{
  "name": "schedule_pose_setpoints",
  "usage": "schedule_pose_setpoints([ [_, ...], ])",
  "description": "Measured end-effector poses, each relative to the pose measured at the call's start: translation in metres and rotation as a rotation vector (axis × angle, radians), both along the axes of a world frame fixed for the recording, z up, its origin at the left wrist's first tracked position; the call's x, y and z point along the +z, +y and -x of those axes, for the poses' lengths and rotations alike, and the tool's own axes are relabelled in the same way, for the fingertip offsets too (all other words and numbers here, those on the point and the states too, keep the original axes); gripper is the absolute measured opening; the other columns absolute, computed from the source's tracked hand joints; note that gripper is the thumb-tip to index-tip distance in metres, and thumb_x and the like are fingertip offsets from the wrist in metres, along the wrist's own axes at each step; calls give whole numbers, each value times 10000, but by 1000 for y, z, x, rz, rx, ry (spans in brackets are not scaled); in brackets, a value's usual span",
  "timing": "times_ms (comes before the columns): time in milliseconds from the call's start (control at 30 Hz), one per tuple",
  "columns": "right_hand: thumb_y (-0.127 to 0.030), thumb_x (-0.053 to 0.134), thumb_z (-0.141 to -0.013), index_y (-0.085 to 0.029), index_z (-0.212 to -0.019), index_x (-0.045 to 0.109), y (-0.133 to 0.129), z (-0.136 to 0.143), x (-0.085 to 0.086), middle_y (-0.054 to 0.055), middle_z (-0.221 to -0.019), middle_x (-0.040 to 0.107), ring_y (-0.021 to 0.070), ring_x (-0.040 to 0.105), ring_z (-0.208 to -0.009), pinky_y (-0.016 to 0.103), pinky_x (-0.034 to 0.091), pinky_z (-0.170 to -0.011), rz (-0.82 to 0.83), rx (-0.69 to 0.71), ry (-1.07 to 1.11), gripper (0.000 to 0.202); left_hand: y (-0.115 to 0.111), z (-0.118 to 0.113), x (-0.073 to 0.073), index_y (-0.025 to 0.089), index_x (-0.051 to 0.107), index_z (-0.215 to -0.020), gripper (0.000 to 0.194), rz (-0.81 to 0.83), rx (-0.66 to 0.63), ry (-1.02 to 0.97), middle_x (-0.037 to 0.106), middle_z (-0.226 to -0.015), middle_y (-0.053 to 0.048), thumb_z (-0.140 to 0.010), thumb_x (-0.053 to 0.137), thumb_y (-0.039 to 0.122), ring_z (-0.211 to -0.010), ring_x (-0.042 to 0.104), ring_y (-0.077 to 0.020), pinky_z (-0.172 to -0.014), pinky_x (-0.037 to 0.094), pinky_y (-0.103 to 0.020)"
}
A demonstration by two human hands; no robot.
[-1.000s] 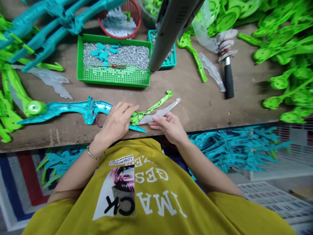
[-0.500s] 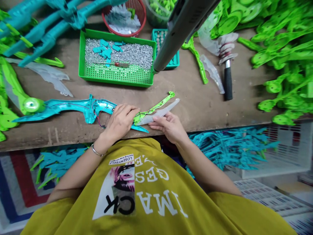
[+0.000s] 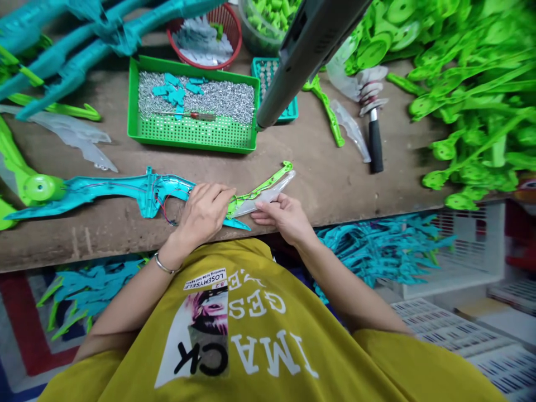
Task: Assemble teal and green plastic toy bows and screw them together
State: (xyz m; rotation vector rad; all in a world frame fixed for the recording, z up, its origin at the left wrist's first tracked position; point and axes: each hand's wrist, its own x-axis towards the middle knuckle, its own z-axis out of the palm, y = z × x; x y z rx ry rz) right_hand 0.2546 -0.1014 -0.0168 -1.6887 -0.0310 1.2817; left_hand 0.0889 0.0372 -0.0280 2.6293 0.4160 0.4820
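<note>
A long blue plastic toy shell [image 3: 109,192], open side up with thin wires in it, lies along the table's front edge. My left hand [image 3: 207,209] is closed over its right end and hides the joint there. From under those fingers a slim green plastic arm [image 3: 262,187] points up and right. My right hand [image 3: 285,218] pinches a translucent white blade-shaped piece [image 3: 270,192] between thumb and fingers. That piece lies along the lower side of the green arm, its left end close to my left fingers. Whether it is seated in the arm, I cannot tell.
Behind stands a green tray [image 3: 192,142] with screws, small blue parts and a screwdriver [image 3: 203,116]. A grey pole [image 3: 310,61] slants down beside it. A black-handled tool [image 3: 376,145] lies right, near heaped green parts [image 3: 469,100]. Blue frames [image 3: 100,28] fill the back left.
The translucent piece has come slightly closer to the green arm, with my right hand still pinching it. My left hand keeps its hold. The whole view has shifted a little.
</note>
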Motion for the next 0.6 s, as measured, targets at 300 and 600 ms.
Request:
schedule_pose_setpoints([
  [300,-400,912,-627,-186,-689,534,2,-12,2,27,-589,725,115,677,-480,187,594,-486,100,80,-18,439,-2,-1,-3,165,669,-1214,567,-26,-18,65,679,-1087,-126,-898,576,627,-972,581,-276,-874,415,-433],
  [600,-453,931,-552,-174,-709,562,2,-11,1,15,-593,729,108,677,-478,174,586,-481,94,65,-11,488,-5,-6,0,203,704,-1121,424,-105,8,59,676,-1016,-85,-925,581,558,-903,575,-245,-836,391,-405],
])
